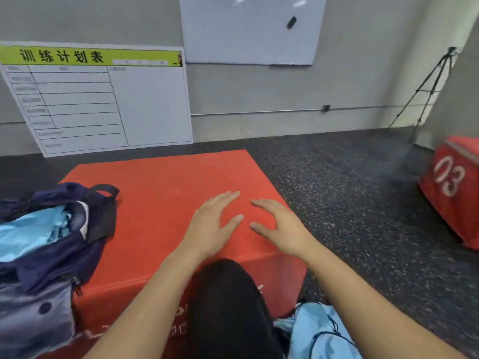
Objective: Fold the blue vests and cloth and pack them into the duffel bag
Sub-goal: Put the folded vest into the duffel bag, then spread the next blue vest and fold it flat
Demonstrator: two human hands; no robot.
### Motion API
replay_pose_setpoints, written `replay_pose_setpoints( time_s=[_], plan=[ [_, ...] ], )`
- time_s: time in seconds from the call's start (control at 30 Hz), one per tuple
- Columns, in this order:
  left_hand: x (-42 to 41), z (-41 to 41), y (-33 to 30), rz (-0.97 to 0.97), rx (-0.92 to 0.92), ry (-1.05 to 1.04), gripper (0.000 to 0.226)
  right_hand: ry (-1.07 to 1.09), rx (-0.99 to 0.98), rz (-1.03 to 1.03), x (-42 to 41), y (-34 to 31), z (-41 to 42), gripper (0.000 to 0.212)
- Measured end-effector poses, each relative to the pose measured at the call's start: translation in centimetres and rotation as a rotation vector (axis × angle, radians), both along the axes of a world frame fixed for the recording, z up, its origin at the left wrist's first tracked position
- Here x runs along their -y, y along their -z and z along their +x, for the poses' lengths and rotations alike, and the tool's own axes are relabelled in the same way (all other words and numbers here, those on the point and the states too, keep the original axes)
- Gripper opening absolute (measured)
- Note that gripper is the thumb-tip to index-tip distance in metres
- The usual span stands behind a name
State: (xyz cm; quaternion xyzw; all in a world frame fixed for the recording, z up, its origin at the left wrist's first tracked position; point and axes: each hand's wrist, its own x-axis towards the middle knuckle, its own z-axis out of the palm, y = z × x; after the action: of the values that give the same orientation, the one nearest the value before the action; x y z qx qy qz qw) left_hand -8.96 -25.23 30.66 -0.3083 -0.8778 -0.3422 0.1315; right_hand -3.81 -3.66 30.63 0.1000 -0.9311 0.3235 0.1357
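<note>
Red box (160, 193), both hands flat, empty

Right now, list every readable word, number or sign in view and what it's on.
"训练计划表": on the green header of the schedule board leaning against the wall.
"03": in white on the side of the red box at right.
Table rows on the schedule board: too blurred to read.
White lettering on the front face of the red platform: partly hidden by the arms and a knee, unreadable.
Whiteboard: no text visible.
</note>
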Motion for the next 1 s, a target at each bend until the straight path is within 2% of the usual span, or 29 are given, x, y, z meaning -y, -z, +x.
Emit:
replay_pose_setpoints(
  time_s=[0.17,0.37,0.67,0.83,1.0],
  plan=[
    [-7.2,4.7,5.0,-0.071,0.100,0.139,0.067,0.147,0.081,-0.055,-6.4,6.3,5.7,0.058],
    [-11.7,9.3,10.8,-0.169,0.199,0.234,0.059,0.296,0.257,-0.114,-11.6,16.3,12.5,0.054],
    [-15.6,10.9,14.7,-0.469,0.261,0.357,0.059,0.479,0.520,-0.153,-16.3,30.7,19.7,0.047],
    [-19.3,11.6,17.9,-0.568,0.309,0.385,0.059,0.508,0.643,-0.141,-18.1,36.0,22.0,0.047],
    [-22.5,12.6,21.1,-0.648,0.369,0.391,0.059,0.560,0.668,-0.166,-20.3,38.9,22.1,0.047]
  ],
)
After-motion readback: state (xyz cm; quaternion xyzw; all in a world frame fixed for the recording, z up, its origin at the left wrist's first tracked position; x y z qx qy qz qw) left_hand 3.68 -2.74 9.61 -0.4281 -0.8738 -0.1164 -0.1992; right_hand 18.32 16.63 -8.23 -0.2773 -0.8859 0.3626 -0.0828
